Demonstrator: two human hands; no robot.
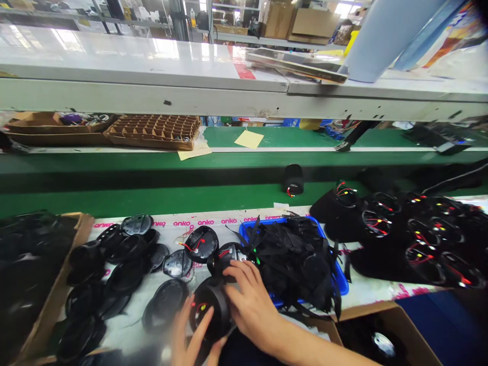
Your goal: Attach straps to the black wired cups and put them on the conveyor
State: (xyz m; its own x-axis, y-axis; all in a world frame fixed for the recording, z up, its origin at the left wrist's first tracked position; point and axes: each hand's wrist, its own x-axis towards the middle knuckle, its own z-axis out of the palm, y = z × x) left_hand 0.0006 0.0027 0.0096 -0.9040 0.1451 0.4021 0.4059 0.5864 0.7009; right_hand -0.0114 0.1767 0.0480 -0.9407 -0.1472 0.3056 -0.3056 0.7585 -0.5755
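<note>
A black round speaker housing (212, 311) with red and yellow wires inside lies on its side at the near edge of the table. My left hand (190, 339) cups its open end from below. My right hand (249, 300) lies over its top and far side, fingers spread across it. Just beyond sits another black round part (224, 254) with a red wire. A blue tray (340, 280) heaped with black straps stands right of my hands.
Several black oval covers (129, 259) lie at left beside a cardboard box (57, 290). Rows of black housings (415, 239) with coloured wires fill the right. One housing (293, 179) stands on the green conveyor (152, 198). A cardboard box (381, 325) sits at near right.
</note>
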